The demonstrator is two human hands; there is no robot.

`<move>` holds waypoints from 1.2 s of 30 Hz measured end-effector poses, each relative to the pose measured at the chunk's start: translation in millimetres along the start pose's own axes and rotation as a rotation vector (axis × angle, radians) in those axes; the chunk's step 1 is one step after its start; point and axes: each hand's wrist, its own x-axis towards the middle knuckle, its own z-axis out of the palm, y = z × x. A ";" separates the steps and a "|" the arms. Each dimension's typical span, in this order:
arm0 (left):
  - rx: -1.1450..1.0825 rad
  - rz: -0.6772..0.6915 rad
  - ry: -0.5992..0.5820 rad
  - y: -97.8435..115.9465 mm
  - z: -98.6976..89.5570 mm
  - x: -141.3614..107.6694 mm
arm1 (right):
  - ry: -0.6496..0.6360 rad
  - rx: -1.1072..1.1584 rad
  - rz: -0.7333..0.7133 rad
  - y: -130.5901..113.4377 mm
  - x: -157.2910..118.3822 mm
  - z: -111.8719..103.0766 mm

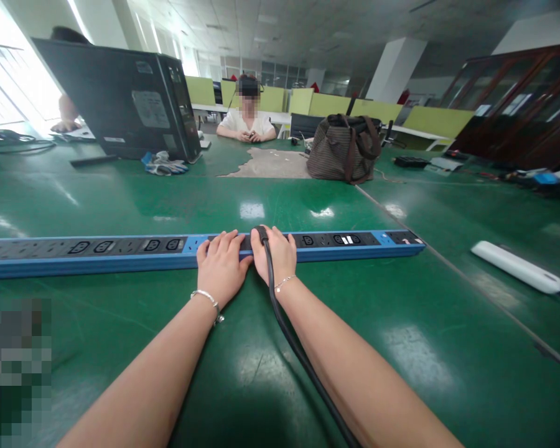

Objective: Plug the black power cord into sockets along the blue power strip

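Head view: holding black plug [260, 233] in curled right fingers [279, 241], resting parted left fingers [218, 244] on blue power strip [168, 262]. Cannot see inside bag [333, 149].

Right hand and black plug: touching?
Touching. The head view shows the right hand gripping the black plug, thumb on one side, fingers on the other.

Pwr strip [168, 260] smooth, metal-look w/ plastic sockets [154, 245]; tbl [98, 323] smooth, v glossy; bag [329, 148] woven cloth

bright windows [4, 78] upper left, pale reflections on tabletop [121, 330], stretched edges
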 end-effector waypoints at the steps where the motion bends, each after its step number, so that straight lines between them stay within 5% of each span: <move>1: -0.001 -0.002 0.002 0.1 -0.2 0.1 | -0.001 -0.016 -0.010 -1.6 -0.4 0.2; 36: 0.019 -0.003 -0.002 -0.7 -2.2 0.5 | 0.020 -0.170 -0.111 -9.8 -5.9 8.7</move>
